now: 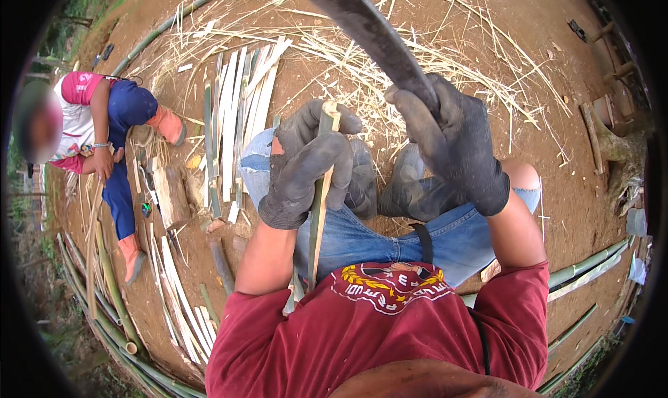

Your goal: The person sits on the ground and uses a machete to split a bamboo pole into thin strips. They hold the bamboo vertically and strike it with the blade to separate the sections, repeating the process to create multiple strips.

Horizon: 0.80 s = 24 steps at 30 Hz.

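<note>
My left hand [306,163], in a dark glove torn near the thumb side, is closed around a split bamboo strip [321,207]. The strip stands nearly upright, its cut end above my fingers and its lower part running down to my shirt. On the right, my gloved right hand [452,137] grips a machete [379,36] whose handle is hidden in my fist. Its dark, broad blade slants up and left past the top of the view, apart from the strip. Both hands are above my lap, over my jeans and dark boots.
Split bamboo slats [229,120] lie in rows left of my knees, with more slats [182,293] lower down. Shavings [376,71] cover the ground ahead. A person [111,120] sits at the left near a short log [172,196]. Bamboo poles [115,293] lie at lower left.
</note>
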Available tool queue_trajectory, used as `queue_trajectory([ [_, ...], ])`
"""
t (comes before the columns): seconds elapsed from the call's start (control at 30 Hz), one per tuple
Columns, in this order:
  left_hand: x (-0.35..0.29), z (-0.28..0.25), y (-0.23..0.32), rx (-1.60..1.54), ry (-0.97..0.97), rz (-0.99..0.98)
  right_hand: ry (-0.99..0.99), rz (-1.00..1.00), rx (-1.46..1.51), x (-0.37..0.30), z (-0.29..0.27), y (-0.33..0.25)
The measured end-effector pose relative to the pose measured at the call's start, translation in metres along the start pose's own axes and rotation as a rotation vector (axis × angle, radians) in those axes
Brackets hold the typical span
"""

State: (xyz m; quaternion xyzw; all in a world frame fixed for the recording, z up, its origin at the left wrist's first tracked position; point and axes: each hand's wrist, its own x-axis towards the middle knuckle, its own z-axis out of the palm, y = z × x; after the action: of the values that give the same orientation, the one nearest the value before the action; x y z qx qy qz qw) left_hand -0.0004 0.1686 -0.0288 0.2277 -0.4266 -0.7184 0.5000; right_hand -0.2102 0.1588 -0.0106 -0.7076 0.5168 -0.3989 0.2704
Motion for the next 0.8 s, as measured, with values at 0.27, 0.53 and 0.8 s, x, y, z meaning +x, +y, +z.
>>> queue_trajectory([
  [0.27,0.002,0.01,0.005,0.141,0.094,-0.061,-0.157,-0.244,0.05,-0.007,-0.004,-0.013],
  [0.53,0.008,0.014,0.01,0.146,0.104,-0.088,-0.104,-0.295,0.114,-0.001,0.0,-0.012],
  [0.8,0.013,0.024,0.014,0.254,0.272,-0.081,-0.147,0.236,0.397,0.011,-0.003,-0.021],
])
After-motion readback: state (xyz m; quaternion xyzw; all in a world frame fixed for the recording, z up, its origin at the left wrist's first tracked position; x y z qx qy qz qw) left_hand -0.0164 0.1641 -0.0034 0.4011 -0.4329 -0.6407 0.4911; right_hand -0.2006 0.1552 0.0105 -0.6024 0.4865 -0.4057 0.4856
